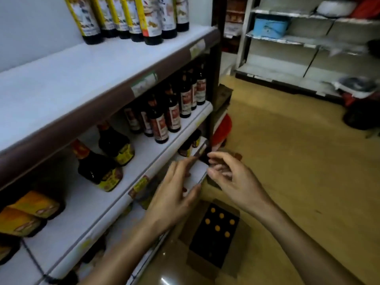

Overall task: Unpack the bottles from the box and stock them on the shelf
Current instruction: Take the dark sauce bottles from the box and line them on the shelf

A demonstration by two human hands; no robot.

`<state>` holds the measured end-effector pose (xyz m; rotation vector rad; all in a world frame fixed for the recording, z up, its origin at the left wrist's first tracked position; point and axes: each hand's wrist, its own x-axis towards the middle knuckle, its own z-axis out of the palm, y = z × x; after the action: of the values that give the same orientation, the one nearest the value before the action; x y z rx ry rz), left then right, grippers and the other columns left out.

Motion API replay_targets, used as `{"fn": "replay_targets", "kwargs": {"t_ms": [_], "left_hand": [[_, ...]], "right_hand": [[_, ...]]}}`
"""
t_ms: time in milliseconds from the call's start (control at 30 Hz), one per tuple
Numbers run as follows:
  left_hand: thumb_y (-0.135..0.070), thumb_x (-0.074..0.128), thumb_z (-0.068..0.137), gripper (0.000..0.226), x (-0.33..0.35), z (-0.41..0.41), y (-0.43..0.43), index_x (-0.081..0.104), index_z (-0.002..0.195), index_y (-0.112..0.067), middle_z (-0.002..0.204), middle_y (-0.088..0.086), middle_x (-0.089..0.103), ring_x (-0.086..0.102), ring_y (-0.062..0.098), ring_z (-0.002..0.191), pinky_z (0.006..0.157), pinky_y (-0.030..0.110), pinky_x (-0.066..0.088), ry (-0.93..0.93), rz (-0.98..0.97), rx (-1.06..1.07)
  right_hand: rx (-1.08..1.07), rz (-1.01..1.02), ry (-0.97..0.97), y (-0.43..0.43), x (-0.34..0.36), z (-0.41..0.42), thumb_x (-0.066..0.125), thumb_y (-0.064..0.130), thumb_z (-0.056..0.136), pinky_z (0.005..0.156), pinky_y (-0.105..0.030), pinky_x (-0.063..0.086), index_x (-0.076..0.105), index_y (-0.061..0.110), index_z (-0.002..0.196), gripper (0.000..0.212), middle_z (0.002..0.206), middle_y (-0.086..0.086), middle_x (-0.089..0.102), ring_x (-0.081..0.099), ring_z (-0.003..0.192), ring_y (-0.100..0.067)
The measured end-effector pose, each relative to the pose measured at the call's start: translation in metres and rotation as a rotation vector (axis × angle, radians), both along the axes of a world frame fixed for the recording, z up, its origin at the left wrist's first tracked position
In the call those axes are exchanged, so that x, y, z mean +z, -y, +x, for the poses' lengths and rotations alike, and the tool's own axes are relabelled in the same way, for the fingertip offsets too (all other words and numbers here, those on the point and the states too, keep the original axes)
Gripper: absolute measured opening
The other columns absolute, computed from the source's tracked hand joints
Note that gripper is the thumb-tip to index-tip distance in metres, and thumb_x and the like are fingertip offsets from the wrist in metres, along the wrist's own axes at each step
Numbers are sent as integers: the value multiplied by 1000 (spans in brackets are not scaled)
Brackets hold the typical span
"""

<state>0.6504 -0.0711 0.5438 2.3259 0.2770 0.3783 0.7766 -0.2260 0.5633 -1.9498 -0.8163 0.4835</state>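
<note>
Cardboard box [244, 231]: stands on the tan floor [298, 171] at the foot of the shelving unit, flaps open, directly below both hands.

Orange-capped bottles [217, 228]: dark, upright inside the box; six caps show, grouped toward its far end.

Left hand [174, 194]: released, holding nothing. The fingers are extended and laid across the white front edge of the lower shelf [198, 174], with the thumb along the lip.

Right hand [228, 175]: just beside the end corner of the same shelf, with fingers curled and tips close to those of the left hand. Whether it pinches anything cannot be told, as that spot is dark and blurred.

Small yellow-labelled bottles [186, 150]: on the lower shelf near its end, just beyond the hands.

Middle shelf [144, 159]: holds three kinds of stock.
- Red-labelled bottles [160, 124]: slim and dark, in rows toward the far end.
- Squat bottles [115, 145]: dark with yellow labels, nearer the camera.
- Orange-labelled containers [35, 204]: at the near left edge.

Top shelf [82, 79]: carries tall bottles [131, 17] with yellow-and-white labels, set at the back.

Pale rack [287, 40]: stands across the aisle, well apart, with a blue box [269, 25] on one of its shelves.
</note>
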Motion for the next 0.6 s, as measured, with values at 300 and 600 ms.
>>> {"fn": "replay_targets", "kwargs": {"t_ms": [300,600], "left_hand": [[-36,62,98,56,-120,31,24,35,146,-39,138,-15,45,52,5,125,100,34,53,-274,-202,-103],[-29,63,99,59,-300,38,5,33,148,-42,134,-20,43,47,-9,117,81,-6,37,-531,-311,-120]], "right_hand": [[-148,-180,-198,43,-124,9,60,33,101,92,-16,53,56,35,133,32,121,19,62,61,108,7],[-256,-275,-367,19,-294,3,60,27,102,81,0,42,57,27,134,33,123,11,61,57,109,8]]}}
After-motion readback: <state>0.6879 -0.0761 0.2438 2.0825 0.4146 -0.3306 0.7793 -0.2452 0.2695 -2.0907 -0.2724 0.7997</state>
